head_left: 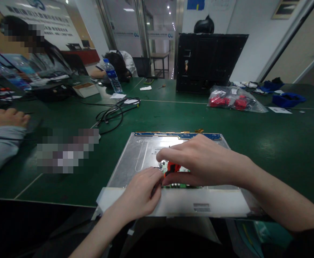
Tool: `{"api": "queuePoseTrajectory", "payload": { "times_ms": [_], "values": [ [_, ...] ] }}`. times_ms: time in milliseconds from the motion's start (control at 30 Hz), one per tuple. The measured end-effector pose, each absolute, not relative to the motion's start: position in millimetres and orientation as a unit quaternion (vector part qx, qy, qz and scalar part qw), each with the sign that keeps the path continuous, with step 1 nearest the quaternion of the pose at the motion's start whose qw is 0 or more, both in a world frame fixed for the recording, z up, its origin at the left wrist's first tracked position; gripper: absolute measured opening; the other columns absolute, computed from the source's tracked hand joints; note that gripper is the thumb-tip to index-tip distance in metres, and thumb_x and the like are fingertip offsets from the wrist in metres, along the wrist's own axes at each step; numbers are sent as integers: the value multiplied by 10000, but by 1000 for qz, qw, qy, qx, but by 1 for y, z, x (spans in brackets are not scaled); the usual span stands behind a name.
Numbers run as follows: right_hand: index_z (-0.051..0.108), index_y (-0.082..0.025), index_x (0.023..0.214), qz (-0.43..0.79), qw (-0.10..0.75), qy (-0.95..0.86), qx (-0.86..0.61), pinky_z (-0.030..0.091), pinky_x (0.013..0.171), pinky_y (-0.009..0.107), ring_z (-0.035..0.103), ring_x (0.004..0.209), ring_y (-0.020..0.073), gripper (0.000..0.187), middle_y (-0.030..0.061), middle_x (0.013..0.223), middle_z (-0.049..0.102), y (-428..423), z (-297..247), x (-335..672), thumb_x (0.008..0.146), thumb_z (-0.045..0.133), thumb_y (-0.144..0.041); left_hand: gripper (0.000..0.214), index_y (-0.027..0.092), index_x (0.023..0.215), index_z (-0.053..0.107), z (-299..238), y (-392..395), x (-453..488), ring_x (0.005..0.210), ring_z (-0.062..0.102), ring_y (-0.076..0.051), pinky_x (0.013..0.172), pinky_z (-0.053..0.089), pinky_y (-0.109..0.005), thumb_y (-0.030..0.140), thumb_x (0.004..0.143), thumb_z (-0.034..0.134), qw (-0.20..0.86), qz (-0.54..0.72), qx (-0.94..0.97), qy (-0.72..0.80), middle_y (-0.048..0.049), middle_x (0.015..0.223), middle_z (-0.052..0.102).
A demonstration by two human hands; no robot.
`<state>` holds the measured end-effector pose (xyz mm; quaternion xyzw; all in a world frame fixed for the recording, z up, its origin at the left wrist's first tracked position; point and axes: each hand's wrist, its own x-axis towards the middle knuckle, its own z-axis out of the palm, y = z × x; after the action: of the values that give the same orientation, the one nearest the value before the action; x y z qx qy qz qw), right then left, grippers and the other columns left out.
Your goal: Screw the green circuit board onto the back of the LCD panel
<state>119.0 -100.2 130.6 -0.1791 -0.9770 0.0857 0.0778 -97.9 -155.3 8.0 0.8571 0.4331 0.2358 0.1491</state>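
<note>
In front of me lies a flat display panel with a silver metal back (126, 163). A thin blue circuit strip (159, 134) runs along its far edge, and a white band (221, 201) crosses the near edge. My right hand (207, 159) is closed around a red-and-black screwdriver handle (173, 167), above a small green circuit board (184, 185) on the panel. The screwdriver's tip is hidden. My left hand (143, 191) rests at the board's left side with curled fingers, close to the screwdriver; what they pinch, if anything, is hidden.
Black cables (111, 114) and a water bottle (113, 77) are on the green table (266, 143). A black monitor (207, 62) stands at the back, beside a plastic bag with red items (234, 100). At left is another person's hand (9, 119); others sit farther back.
</note>
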Motion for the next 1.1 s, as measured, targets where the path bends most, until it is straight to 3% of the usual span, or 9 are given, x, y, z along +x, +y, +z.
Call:
{"api": "queuePoseTrajectory", "payload": {
  "times_ms": [133,233,467,567,733,967,1100],
  "values": [
    [587,-181,1124,79,80,-978,-174,291,590,292,596,728,153,155,19,926,714,-101,131,119,1011,566,-285,143,205,838,535,7,-156,-97,765,612,-234,679,476,-345,149,891,415,147,247,857,428,-64,843,648],
    [569,-167,1170,74,93,-980,-162,288,584,296,590,741,158,232,34,1007,709,-102,130,119,950,598,-233,139,204,850,546,6,-156,-97,756,603,-233,671,470,-343,143,872,422,151,246,855,430,-58,828,641],
    [588,-181,1151,78,94,-978,-172,295,602,292,608,752,161,269,21,923,717,-101,128,120,1022,582,-417,161,204,870,566,6,-156,-99,803,626,-239,718,490,-356,153,897,416,155,235,854,437,-65,865,657],
    [596,-181,1145,69,82,-977,-183,296,602,292,600,719,157,210,15,871,712,-100,128,119,1040,543,-356,161,204,849,551,6,-156,-99,791,621,-239,707,484,-354,157,907,408,150,238,854,437,-70,858,653],
    [565,-153,1203,70,97,-978,-169,303,594,299,614,758,166,246,45,1018,719,-100,129,119,974,575,-240,142,204,848,544,6,-156,-98,770,610,-231,689,472,-343,146,887,420,155,242,857,427,-65,846,646],
    [593,-173,1137,73,96,-977,-175,290,594,293,625,752,167,281,29,921,729,-99,129,118,1015,598,-426,143,202,870,550,6,-157,-100,796,628,-241,707,486,-353,150,897,419,144,238,858,431,-67,872,657],
    [605,-184,1087,51,97,-978,-179,263,583,287,574,677,146,181,17,846,709,-99,128,118,1035,544,-346,149,205,851,546,5,-156,-100,782,623,-238,699,479,-349,149,901,417,139,243,858,432,-65,850,652]
  ]
}}
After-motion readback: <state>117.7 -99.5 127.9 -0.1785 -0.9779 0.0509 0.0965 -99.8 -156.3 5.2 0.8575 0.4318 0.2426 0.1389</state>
